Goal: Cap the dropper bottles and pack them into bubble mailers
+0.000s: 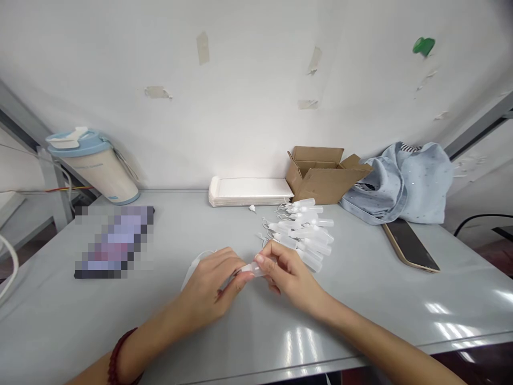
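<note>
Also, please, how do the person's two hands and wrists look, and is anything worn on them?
The left hand is ungloved, with a dark red bracelet at the wrist; it looks beaded or braided. The right hand is ungloved too, with no bracelet or watch in sight. No sleeve shows on either side.

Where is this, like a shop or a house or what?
It looks like a small workbench, maybe in a workshop. A bunch of small plastic bottles lies beside an open cardboard box, and the wall behind has old tape bits on it.
</note>
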Demonstrator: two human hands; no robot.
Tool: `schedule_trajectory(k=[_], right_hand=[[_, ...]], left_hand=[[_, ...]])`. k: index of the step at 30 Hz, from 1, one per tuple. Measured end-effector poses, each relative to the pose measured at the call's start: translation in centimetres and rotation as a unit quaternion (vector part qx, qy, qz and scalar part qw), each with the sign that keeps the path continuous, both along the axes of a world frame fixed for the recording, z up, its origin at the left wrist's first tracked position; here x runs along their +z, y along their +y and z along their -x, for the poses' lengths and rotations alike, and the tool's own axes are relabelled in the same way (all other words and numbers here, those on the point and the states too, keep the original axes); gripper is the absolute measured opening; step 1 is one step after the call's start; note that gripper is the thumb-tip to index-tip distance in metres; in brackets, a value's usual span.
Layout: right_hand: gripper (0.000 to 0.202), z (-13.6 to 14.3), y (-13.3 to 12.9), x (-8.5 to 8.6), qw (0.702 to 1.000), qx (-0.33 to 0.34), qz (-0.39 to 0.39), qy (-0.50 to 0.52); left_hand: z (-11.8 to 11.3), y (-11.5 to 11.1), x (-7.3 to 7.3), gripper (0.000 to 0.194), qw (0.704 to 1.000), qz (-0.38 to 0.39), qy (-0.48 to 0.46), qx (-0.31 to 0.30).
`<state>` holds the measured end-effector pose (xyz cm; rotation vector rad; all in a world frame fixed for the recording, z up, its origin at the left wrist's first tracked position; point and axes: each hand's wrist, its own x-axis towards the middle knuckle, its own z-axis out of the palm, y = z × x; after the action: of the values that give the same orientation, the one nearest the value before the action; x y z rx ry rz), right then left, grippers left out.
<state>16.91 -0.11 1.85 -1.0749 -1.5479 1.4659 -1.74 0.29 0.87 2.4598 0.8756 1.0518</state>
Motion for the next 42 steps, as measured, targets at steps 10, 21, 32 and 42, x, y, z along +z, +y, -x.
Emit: schedule_trajectory(k=[10, 21, 32, 42], right_hand=[[0.024, -1.4, 1.6, 0.8, 0.998, -0.028, 0.021, -0.046], [0.011, -5.6, 6.4, -1.8, 0.775, -0.219, -0.427, -0.41], [0.004, -5.7, 6.8, -2.0, 0.752, -0.162, -0.404, -0.494], [0.004, -5.5, 6.5, -1.8, 0.75, -0.147, -0.395, -0.51]], left_hand=[[-0.1, 0.8, -0.5, 0.003, 0.973, -0.192, 0.109, 0.066], [0.1, 6.7, 0.4, 0.014, 0.89, -0.232, 0.375, 0.114], [-4.4, 14.4, -0.2, 0.017, 0.843, -0.323, 0.427, 0.04], [-4.8, 14.6, -0.1, 0.025, 0.844, -0.328, 0.423, 0.026]])
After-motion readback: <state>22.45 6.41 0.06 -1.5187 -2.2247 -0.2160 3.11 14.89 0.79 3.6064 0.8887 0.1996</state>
